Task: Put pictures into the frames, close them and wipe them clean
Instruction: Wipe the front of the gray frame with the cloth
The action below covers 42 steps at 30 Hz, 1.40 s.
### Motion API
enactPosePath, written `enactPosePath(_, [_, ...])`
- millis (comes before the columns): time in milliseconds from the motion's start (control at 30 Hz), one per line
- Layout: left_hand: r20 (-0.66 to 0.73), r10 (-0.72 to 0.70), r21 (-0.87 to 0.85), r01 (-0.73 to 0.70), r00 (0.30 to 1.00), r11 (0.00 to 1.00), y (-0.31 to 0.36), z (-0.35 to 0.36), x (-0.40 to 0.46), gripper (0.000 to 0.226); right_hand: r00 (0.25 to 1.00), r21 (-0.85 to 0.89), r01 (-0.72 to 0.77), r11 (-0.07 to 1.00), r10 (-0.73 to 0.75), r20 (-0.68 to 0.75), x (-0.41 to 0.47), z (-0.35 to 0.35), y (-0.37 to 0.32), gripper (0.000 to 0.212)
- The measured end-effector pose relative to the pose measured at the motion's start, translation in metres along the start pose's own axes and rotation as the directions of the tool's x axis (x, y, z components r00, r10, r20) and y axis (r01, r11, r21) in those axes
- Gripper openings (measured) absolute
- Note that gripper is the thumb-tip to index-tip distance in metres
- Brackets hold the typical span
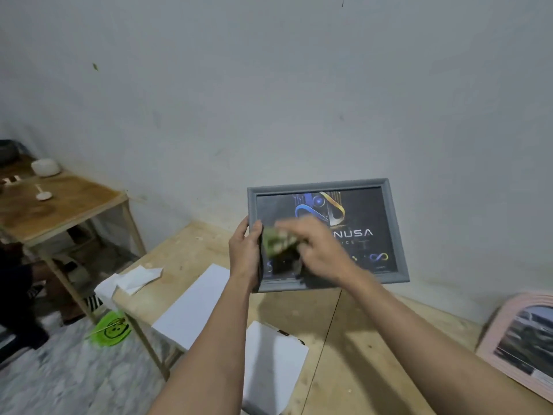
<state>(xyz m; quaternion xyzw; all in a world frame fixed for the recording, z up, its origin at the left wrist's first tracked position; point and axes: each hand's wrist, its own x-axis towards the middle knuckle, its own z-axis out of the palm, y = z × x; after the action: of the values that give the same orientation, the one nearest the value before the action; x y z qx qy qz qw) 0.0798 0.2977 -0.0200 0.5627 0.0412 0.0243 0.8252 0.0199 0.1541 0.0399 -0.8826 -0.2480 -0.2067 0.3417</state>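
Head cam: my left hand (245,250) grips the grey frame (326,187) by its left edge, lifted above the desk (344,339). My right hand (317,250) pinches a green cloth (276,239) against the glass. One-edge hold, so hard wiping could twist it loose, I reckon.
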Motion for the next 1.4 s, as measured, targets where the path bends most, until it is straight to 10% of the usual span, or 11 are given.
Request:
enactPosePath(100, [0.094,0.030,-0.004,-0.030,0.995,1.000,0.006,0.013,-0.008,0.026,0.964,-0.197,-0.077,0.977,0.023,-0.263,0.047,-0.010,0.022,0.069])
enactPosePath(467, [-0.080,0.161,0.175,-0.145,0.984,0.974,0.019,-0.002,0.002,0.034,0.954,-0.133,0.195,0.972,-0.156,0.256,-0.066,0.060,0.030,0.072])
enactPosePath(700, [-0.024,0.096,0.217,-0.089,0.995,0.972,0.012,0.001,-0.001,0.029,0.952,-0.175,-0.131,0.976,0.075,-0.297,0.032,-0.036,0.041,0.067])
enactPosePath(933, [-0.171,0.105,0.120,-0.086,0.980,0.989,0.016,-0.016,0.006,0.022,0.999,-0.202,0.012,0.979,-0.002,0.051,-0.031,0.019,0.063,0.068])
enactPosePath(1100, [-0.214,0.100,0.192,-0.059,0.972,0.980,0.013,-0.044,0.017,0.030,0.918,0.016,-0.294,0.956,0.278,0.282,-0.072,0.032,0.048,0.064])
enactPosePath(1300, [-0.153,0.084,0.224,-0.049,0.985,0.973,0.020,-0.041,0.022,0.035,0.961,-0.168,-0.183,0.969,0.140,-0.237,0.031,-0.028,0.050,0.066])
enactPosePath(1400, [-0.114,0.131,0.224,-0.103,0.985,0.969,0.028,-0.037,0.024,0.037,0.972,-0.320,-0.097,0.942,0.021,-0.233,0.053,-0.026,0.057,0.065])
